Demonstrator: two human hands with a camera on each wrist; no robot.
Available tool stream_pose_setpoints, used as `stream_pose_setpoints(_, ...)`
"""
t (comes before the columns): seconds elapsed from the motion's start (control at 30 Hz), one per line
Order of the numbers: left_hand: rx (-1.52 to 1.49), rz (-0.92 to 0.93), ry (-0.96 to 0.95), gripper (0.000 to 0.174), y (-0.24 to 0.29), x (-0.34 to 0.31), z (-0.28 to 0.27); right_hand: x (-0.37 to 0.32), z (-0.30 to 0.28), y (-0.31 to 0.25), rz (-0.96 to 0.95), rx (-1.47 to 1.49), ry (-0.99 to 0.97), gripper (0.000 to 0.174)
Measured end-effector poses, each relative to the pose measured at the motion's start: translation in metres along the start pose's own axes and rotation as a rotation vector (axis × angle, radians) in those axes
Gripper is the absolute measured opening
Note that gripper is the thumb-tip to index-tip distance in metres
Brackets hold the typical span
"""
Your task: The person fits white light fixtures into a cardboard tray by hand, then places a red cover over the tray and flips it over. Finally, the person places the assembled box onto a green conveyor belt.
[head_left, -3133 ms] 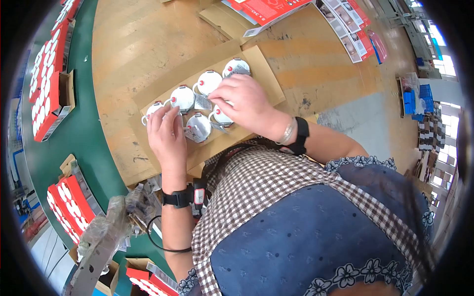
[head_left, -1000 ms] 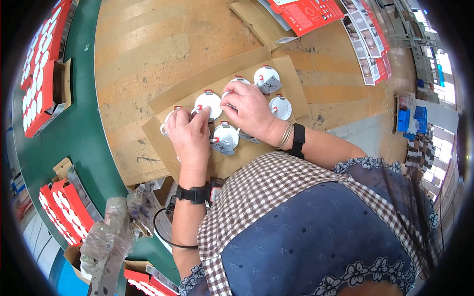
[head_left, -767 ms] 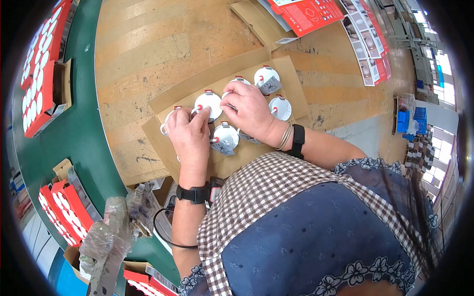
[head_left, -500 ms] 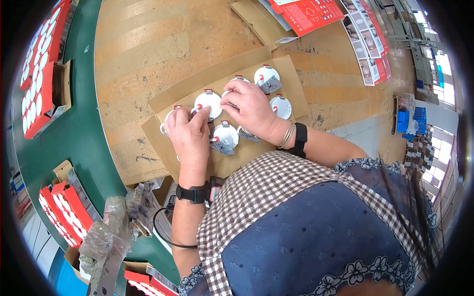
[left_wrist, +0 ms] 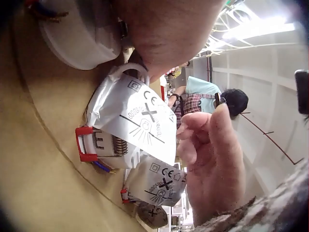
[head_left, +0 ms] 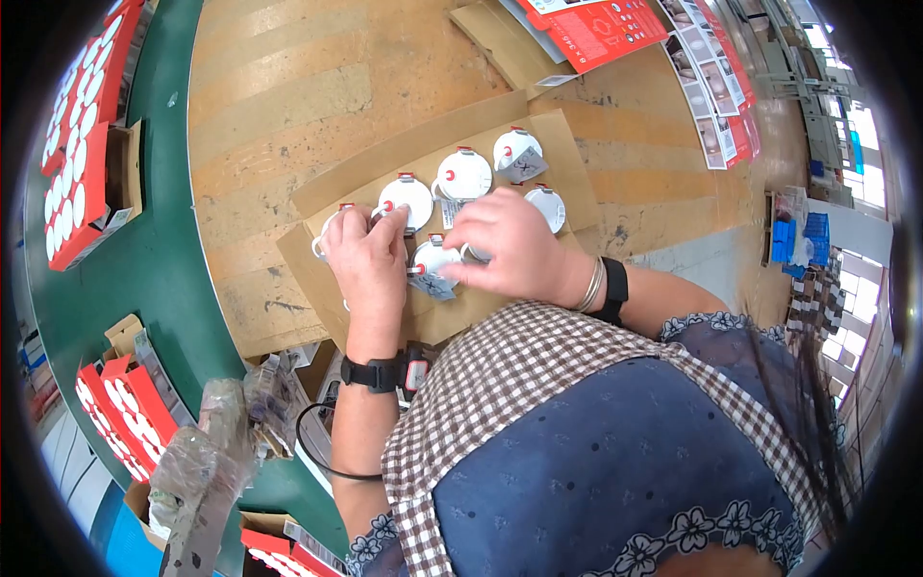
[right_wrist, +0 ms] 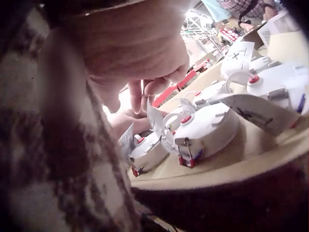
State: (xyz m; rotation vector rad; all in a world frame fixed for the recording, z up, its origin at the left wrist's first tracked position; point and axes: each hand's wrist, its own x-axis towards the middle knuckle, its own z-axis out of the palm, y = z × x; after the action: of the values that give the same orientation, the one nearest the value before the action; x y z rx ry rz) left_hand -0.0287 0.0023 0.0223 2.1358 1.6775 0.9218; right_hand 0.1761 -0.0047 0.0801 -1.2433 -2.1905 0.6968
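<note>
Several white round downlights with red plugs, spring clips and silver labels stand in an open cardboard tray (head_left: pixel 567 144). My left hand (head_left: pixel 365 255) bends over the left end of the tray, its fingertips at an upper-row downlight (head_left: pixel 409 197); what they hold is hidden. Over the lower row is my right hand (head_left: pixel 514 245), fingers bent and thumb apart, beside a downlight (head_left: pixel 435 255) with a silver label. The left wrist view has this right hand (left_wrist: pixel 212 159) close to a printed label (left_wrist: pixel 145 118), nothing visible in its fingers. Below it in the right wrist view sits a downlight (right_wrist: pixel 207 135).
Flattened red printed cartons (head_left: pixel 615 34) lie at the table's far edge, with printed sheets (head_left: pixel 707 96) to their right. On the green surface (head_left: pixel 168 260) at left stand red boxes (head_left: pixel 72 192) of white round items. A plastic-wrapped post (head_left: pixel 207 462) rises near my left elbow.
My right hand has left the upper-row downlight, uncovering it and its hanging label, and moved down over the lower row. My left hand has stayed in place over the last second.
</note>
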Motion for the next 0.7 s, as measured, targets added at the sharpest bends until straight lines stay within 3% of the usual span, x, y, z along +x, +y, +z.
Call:
stream_pose_setpoints(0.07,-0.002,-0.007,-0.007,0.015,-0.002,0.001,0.0,-0.007,0.005,-0.004,-0.04,0.041,-0.188,0.022)
stream_pose_setpoints(0.13,-0.003,-0.014,-0.013,0.015,-0.005,0.004,0.003,-0.013,0.01,-0.004,-0.035,0.011,-0.24,0.02)
stream_pose_setpoints(0.23,-0.045,-0.061,-0.075,0.016,-0.007,0.01,0.008,-0.028,0.017,0.008,0.034,-0.126,-0.159,0.009)
stream_pose_setpoints(0.33,-0.106,0.046,0.002,0.021,0.004,0.016,0.0,-0.032,0.02,0.015,0.067,-0.114,-0.038,0.008)
stream_pose_setpoints(0.43,-0.161,0.268,-0.285,0.03,0.023,0.008,-0.017,-0.038,0.018,0.019,0.163,-0.111,-0.017,0.012)
stream_pose_setpoints(0.53,-0.144,0.217,-0.339,0.035,0.009,-0.027,-0.008,-0.052,0.037,0.023,0.223,-0.112,-0.01,0.015)
stream_pose_setpoints(0.7,-0.152,0.146,-0.297,0.03,-0.013,-0.066,0.008,-0.067,0.072,0.025,0.218,-0.089,0.055,0.013)
